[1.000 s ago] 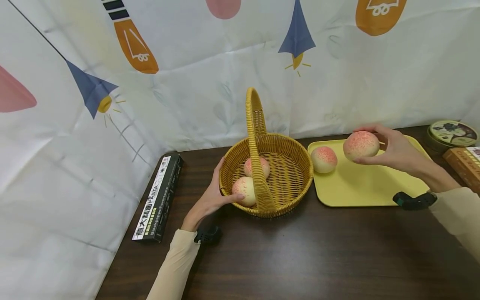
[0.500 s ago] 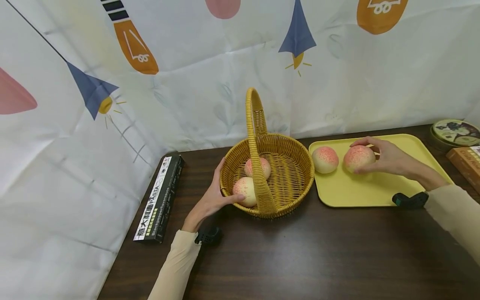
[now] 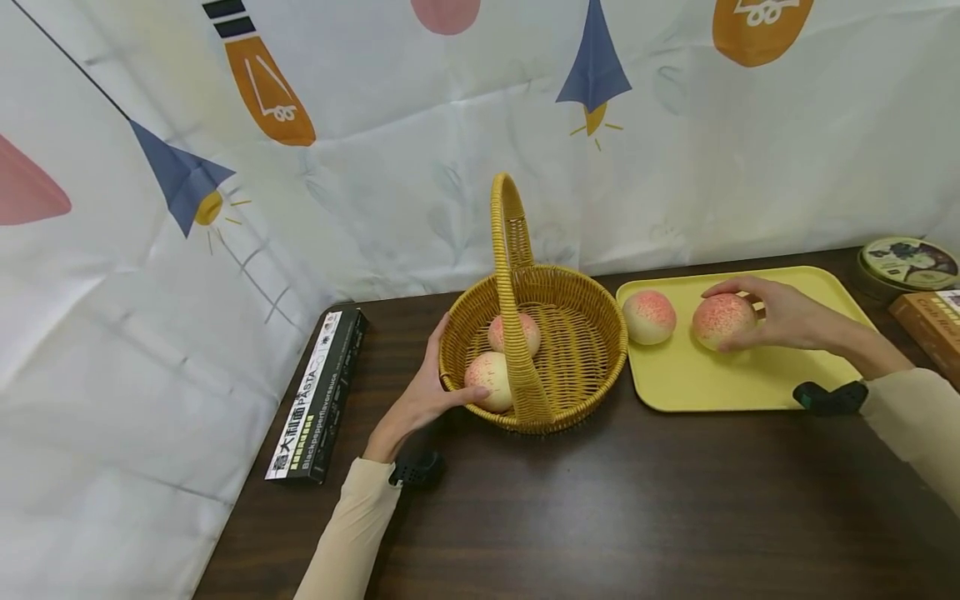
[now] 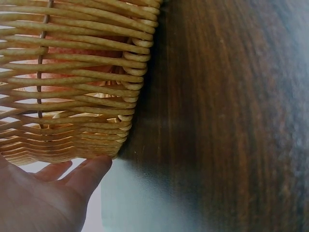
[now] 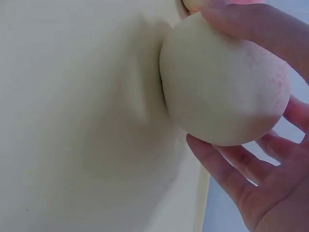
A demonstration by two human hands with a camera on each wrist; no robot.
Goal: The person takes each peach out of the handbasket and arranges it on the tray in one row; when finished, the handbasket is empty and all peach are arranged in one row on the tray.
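My left hand (image 3: pixel 422 397) grips the near-left rim of a yellow wicker basket (image 3: pixel 581 354), thumb over the edge. In the left wrist view its fingers (image 4: pixel 89 179) touch the woven outer wall. Two cream peaches speckled with pink, a nearer peach (image 3: pixel 486 377) and a farther peach (image 3: pixel 529 335), lie inside, partly behind the tall handle (image 3: pixel 510 308). To the right, my right hand (image 3: pixel 787 315) holds another peach (image 3: pixel 722 322) between thumb and fingers, at the yellow tray (image 3: pixel 705 387). In the right wrist view this peach (image 5: pixel 217 82) sits against the pale tray surface.
One more peach (image 3: pixel 648 317) lies at the tray's left end, close to the basket. A black pasta box (image 3: pixel 318 396) is on the left of the dark table (image 3: pixel 600 508). A round tin (image 3: pixel 907 265) and an orange-brown box (image 3: pixel 930 325) stand at the far right.
My right hand has lowered its peach from above the tray down to the tray, then shifted slightly right. The left hand and the basket have stayed in place.
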